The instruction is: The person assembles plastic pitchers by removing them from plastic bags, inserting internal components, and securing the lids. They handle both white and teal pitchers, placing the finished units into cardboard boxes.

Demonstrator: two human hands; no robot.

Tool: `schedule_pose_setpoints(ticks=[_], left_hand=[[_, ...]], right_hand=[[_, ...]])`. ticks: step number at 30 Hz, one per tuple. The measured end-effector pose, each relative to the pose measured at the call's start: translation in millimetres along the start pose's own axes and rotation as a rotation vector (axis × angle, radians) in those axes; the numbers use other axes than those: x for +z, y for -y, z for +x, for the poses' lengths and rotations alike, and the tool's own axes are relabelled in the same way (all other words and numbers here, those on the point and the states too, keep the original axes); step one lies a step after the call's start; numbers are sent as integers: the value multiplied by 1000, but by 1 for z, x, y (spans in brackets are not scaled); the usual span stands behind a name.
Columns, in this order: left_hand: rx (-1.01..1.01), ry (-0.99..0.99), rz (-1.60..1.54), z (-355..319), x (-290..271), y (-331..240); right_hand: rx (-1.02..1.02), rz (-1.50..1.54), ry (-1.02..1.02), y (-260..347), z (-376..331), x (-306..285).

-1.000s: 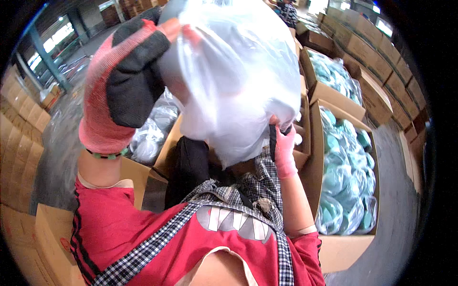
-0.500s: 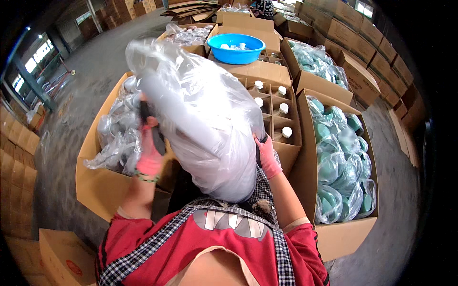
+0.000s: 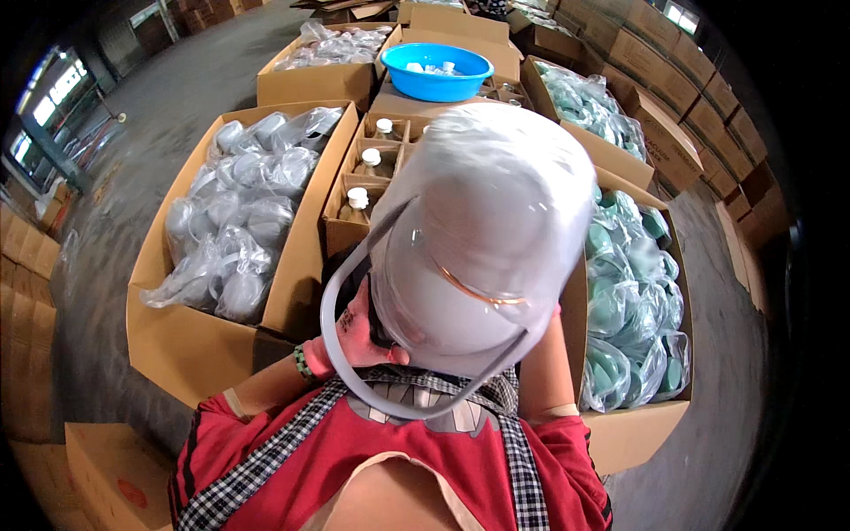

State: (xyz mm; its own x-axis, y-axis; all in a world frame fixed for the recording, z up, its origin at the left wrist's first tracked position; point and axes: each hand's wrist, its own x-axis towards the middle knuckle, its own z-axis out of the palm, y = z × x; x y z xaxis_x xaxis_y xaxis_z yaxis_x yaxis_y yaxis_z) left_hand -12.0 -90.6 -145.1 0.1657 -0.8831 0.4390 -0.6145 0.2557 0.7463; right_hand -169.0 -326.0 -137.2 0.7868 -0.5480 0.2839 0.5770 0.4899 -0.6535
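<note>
- Head view: a white pot (image 3: 478, 257) is held up, near the chest.
- It is gripped by the left hand (image 3: 356, 336); the right hand (image 3: 557, 311) is mostly hidden, so its grip cannot be told.
- Clear plastic (image 3: 482, 133) seems pulled on; setting down is not done yet.
- Bottles (image 3: 371, 165) are seen farther left.

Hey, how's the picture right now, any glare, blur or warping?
Head view: bright glare across the top of the plastic-wrapped pale container, which looks slightly smeared there; head view: windows at upper left washed out; head view: fisheye bends the stacked cartons at right, corners black.
</note>
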Motion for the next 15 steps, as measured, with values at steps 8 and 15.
schedule_pose_setpoints(ticks=[8,15], left_hand=[[61,-174,-437,26,-26,47],[30,-135,-613,98,-22,99]], right_hand=[[82,-314,-426,-69,-61,-14],[78,-424,-465,-76,-54,-15]])
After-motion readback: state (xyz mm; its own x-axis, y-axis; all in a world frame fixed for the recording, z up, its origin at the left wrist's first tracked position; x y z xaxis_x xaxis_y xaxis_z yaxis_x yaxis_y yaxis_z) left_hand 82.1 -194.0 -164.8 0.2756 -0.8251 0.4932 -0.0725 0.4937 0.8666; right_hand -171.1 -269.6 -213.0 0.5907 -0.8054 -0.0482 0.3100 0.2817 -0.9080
